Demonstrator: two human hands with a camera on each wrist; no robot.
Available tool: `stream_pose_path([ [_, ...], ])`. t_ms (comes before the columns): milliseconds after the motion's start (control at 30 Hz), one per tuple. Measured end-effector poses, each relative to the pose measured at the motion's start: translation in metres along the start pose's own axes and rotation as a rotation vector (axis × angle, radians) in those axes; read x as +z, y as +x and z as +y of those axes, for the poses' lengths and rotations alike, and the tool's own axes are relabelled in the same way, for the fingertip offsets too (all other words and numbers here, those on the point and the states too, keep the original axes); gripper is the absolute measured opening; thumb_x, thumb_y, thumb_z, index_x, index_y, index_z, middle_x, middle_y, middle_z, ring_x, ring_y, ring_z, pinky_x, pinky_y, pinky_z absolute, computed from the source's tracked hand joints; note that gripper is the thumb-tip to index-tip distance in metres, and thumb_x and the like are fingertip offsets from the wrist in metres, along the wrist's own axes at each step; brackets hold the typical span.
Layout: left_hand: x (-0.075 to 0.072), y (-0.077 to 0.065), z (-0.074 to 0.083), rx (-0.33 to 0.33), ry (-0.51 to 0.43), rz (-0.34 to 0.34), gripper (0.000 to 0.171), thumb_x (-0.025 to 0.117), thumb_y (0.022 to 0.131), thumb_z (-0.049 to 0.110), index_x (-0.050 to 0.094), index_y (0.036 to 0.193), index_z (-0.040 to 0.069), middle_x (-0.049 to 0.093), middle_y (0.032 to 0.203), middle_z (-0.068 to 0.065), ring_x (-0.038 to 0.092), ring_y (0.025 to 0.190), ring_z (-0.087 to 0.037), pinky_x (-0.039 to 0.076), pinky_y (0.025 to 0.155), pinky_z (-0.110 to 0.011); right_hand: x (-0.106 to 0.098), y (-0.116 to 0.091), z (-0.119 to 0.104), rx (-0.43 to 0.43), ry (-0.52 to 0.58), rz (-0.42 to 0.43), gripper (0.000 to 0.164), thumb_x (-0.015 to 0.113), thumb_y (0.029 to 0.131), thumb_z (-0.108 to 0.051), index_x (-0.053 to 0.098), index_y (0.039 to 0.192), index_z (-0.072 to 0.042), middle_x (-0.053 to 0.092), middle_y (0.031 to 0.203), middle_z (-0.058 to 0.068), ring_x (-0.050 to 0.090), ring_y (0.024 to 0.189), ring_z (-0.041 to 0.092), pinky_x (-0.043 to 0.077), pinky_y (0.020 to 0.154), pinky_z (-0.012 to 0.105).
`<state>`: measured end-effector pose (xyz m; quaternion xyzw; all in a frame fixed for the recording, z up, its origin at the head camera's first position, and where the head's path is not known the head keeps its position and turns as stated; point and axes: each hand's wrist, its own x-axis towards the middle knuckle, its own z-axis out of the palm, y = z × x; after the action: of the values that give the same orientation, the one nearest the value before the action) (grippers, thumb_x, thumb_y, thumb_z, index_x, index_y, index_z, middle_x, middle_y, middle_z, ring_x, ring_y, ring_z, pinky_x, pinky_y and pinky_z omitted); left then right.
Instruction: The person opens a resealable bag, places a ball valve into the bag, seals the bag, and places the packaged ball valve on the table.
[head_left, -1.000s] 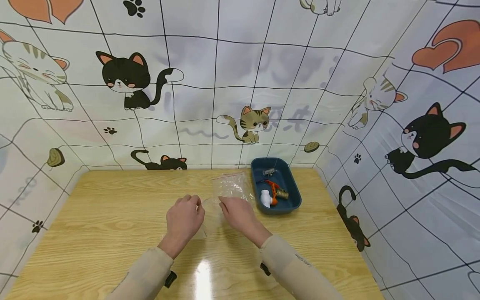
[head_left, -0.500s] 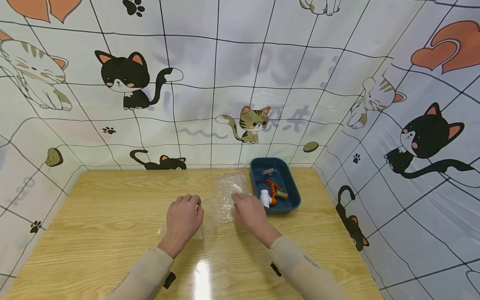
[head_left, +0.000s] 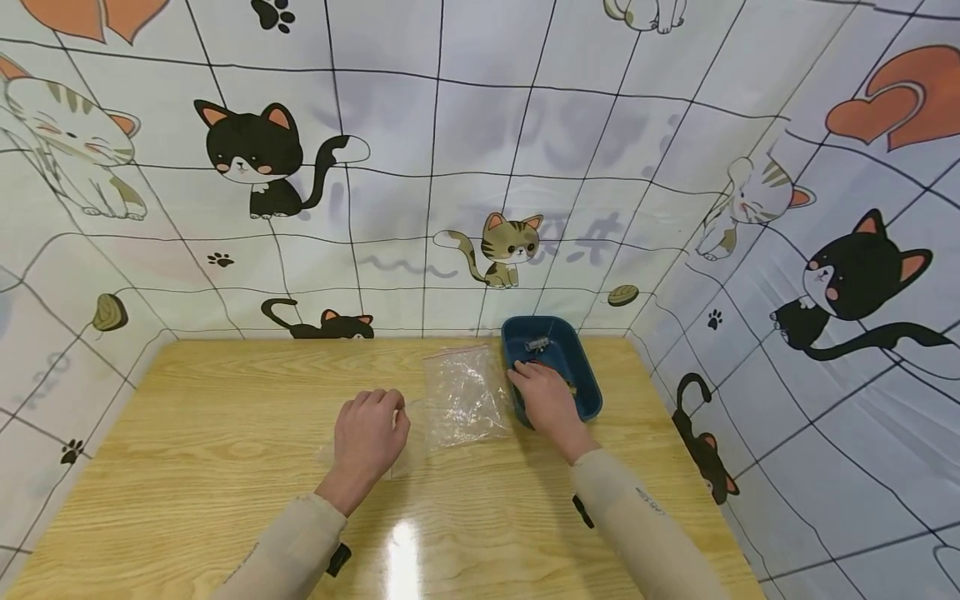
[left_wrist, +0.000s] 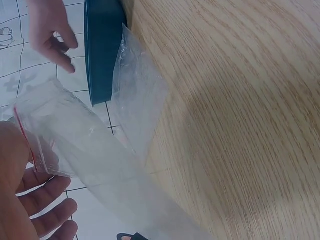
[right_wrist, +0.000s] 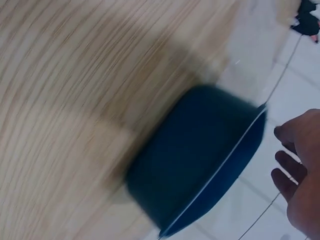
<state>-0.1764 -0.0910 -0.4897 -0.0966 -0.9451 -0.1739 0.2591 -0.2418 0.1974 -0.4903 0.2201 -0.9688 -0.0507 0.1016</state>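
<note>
A clear zip bag [left_wrist: 100, 145] with a red line along its closure is pinched at that edge by my left hand [head_left: 370, 437], thumb against fingers. The bag's body hangs over the wooden table [head_left: 247, 500]. My right hand [head_left: 551, 404] hovers over the blue bin [head_left: 591, 400], fingers loosely bent and nothing between them in the right wrist view. The hand hides most of the bin's contents. A small silvery metal piece [head_left: 537, 344] shows at the bin's far end. A second clear zip bag [head_left: 465, 396] lies flat on the table, left of the bin.
Cat-patterned sheeting [head_left: 390, 167] rises behind the table and along its sides. The bin stands near the table's back right corner, its wall [right_wrist: 190, 155] standing up from the wood.
My right hand has left the held bag, passed rightward across the flat bag and come over the bin. My left hand has stayed in place with its bag.
</note>
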Motion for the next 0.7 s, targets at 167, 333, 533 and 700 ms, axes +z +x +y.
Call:
stream_pose_path([
  [167, 0.0, 0.0, 0.0, 0.002, -0.004, 0.002, 0.004, 0.069, 0.081, 0.011, 0.067, 0.079, 0.014, 0.071, 0.079, -0.003, 0.068, 0.084, -0.029, 0.055, 0.075, -0.047, 0.006, -0.002, 0.018, 0.012, -0.011, -0.156, 0.038, 0.061, 0.095, -0.008, 0.062, 0.131, -0.016, 0.055, 0.143, 0.006, 0.051, 0.133, 0.027, 0.043, 0.108, 0.044],
  [333, 0.0, 0.0, 0.0, 0.018, -0.015, 0.019, 0.003, 0.069, 0.08, 0.011, 0.067, 0.079, 0.013, 0.07, 0.078, -0.003, 0.068, 0.082, -0.029, 0.055, 0.075, -0.047, 0.009, -0.002, 0.026, -0.021, 0.056, -0.211, 0.033, 0.057, 0.096, -0.004, 0.067, 0.125, -0.015, 0.058, 0.139, 0.008, 0.052, 0.132, 0.028, 0.045, 0.105, 0.048],
  [533, 0.002, -0.001, -0.001, 0.041, -0.038, 0.045, 0.004, 0.069, 0.08, 0.01, 0.067, 0.078, 0.013, 0.071, 0.08, -0.004, 0.069, 0.083, -0.028, 0.056, 0.076, -0.047, 0.011, 0.005, 0.03, -0.082, 0.125, -0.349, 0.033, 0.058, 0.095, -0.002, 0.067, 0.124, -0.013, 0.053, 0.144, 0.009, 0.052, 0.131, 0.029, 0.052, 0.097, 0.043],
  [700, 0.001, -0.001, 0.002, 0.046, -0.05, 0.033, 0.004, 0.07, 0.078, 0.01, 0.067, 0.079, 0.013, 0.072, 0.083, -0.004, 0.07, 0.085, -0.028, 0.056, 0.078, -0.047, 0.012, 0.008, 0.031, -0.05, 0.179, -0.422, 0.037, 0.054, 0.095, 0.005, 0.068, 0.123, -0.014, 0.049, 0.148, 0.009, 0.049, 0.134, 0.031, 0.054, 0.093, 0.042],
])
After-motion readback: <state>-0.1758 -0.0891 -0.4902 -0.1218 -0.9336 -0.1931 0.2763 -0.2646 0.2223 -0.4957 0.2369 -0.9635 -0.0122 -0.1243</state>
